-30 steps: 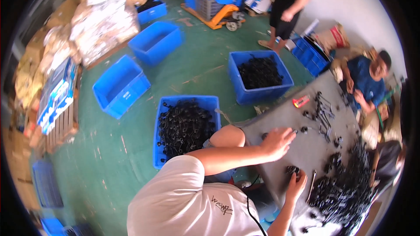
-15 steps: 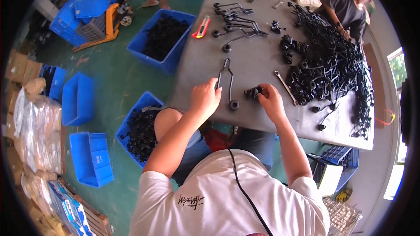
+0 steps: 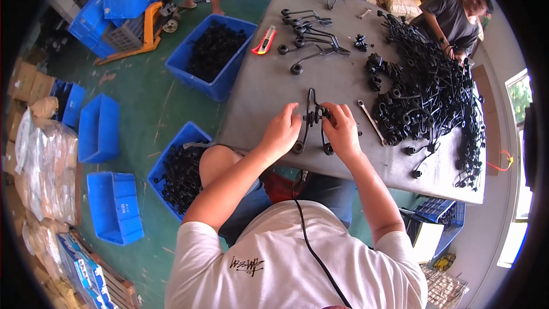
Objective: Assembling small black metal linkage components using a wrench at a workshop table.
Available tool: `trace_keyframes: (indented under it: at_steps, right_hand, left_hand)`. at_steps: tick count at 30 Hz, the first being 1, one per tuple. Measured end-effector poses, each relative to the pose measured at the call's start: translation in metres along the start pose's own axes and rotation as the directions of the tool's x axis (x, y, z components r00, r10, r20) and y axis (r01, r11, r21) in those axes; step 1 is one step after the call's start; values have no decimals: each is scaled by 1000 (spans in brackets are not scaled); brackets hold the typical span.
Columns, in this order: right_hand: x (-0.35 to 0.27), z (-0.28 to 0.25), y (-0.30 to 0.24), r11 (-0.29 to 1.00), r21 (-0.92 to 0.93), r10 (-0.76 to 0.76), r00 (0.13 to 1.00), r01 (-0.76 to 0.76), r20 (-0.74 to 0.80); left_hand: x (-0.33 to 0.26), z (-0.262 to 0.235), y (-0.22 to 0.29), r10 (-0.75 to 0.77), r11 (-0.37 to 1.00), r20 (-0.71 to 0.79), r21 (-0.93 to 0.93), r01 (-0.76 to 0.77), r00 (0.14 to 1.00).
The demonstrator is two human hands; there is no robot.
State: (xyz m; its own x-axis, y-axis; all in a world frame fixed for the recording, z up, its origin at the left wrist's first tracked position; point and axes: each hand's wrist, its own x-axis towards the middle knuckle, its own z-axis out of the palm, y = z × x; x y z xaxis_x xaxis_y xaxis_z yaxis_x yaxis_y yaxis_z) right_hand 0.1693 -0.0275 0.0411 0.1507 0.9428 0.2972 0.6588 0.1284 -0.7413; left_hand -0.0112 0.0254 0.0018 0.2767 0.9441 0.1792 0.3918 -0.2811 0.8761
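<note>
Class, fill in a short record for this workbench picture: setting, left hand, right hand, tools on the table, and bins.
Setting: grey table over a green floor
Left hand: touching a black metal part
Right hand: gripping the same part
Tools: wrench, red utility knife
Stock: heap of black parts on the person's right
Bins: blue crates of black parts on the floor

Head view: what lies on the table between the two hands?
In the head view, a black bent metal part lies between the left hand and right hand; both hands touch it on the grey table.
</note>
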Motion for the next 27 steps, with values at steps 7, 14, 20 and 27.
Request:
trace_keyframes:
  at_steps: [7, 14, 20, 27]
  right_hand:
    - [-6, -1, 3, 993, -113, -25, 999, 22, -22]
    - [-5, 4, -2, 996, -65, -64, 998, 62, -26]
    - [1, 1, -7, 991, -135, -14, 999, 20, 45]
    - [21, -1, -5, 990, -124, 82, 986, -64, 144]
  left_hand:
    - [16, -1, 7, 11, 991, 316, -129, 32, 949]
    - [18, -13, -5, 88, 972, 352, -233, -4, 932]
    - [17, -13, 5, 130, 989, 308, -112, -100, 942]
    - [31, -20, 0, 266, 963, 357, -49, -266, 895]
